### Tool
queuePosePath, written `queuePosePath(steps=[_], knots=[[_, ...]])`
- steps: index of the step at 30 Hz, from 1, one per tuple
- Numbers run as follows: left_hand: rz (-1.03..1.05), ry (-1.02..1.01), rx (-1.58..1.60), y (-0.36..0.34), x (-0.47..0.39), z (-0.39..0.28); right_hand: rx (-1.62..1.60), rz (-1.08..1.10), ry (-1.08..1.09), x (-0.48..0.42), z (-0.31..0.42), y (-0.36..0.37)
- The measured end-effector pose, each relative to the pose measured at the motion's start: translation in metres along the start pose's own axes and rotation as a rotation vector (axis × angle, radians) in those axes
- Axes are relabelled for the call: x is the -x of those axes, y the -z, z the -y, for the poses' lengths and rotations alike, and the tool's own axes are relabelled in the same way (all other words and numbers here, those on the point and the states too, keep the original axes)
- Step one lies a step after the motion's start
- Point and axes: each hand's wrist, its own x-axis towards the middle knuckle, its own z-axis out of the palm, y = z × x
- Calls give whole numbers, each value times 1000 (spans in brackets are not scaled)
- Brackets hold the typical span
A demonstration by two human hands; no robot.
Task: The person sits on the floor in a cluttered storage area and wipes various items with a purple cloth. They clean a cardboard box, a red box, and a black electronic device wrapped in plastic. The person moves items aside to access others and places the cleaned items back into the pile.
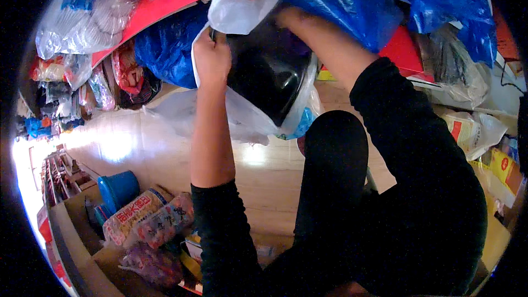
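Note:
My left hand (pixel 212 57) grips the edge of a white plastic bag (pixel 231 16), with a small dark piece showing by the fingers. The bag hangs from the top of the view, and something dark and orange shows in its opening. Below it is a glossy black object (pixel 268 82), perhaps a bag or container, inside a translucent plastic bag (pixel 247 115). My right hand (pixel 286 16) is blurred, reaching in beside the white bag above the black object. Its fingers are hidden, so what it holds cannot be seen.
Blue plastic sacks (pixel 354 4) lie at the upper right, and another blue bag (pixel 173 49) sits left of my hand. A red-edged shelf (pixel 165 6) carries bagged goods (pixel 95 20). Across the tiled floor (pixel 152 144), a blue bucket (pixel 119 189) and wrapped packs (pixel 132 216) stand on shelving.

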Motion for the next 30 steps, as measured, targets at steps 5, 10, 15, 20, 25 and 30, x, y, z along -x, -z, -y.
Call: queuePosePath(steps=[5, 10, 15, 20, 25, 30], knots=[[-115, -114, -22, 1, 13, -15, -60, -25, 55, 9, -23, 9], [102, -195, -170, -7, 37, -8, -148, 15, 113, 25, -31, 14], [22, -305, -237, -82, 60, 41, -129, 15, 98, 20, -33, 14], [151, 79, 89, -61, 38, 41, -132, 17, 83, 23, -43, 21], [88, 88, 87, -19, 1, 34, -129, 26, 71, 11, -32, 17], [158, -84, 89, -37, 11, 14, -128, -2, 52, 3, -39, 15]])
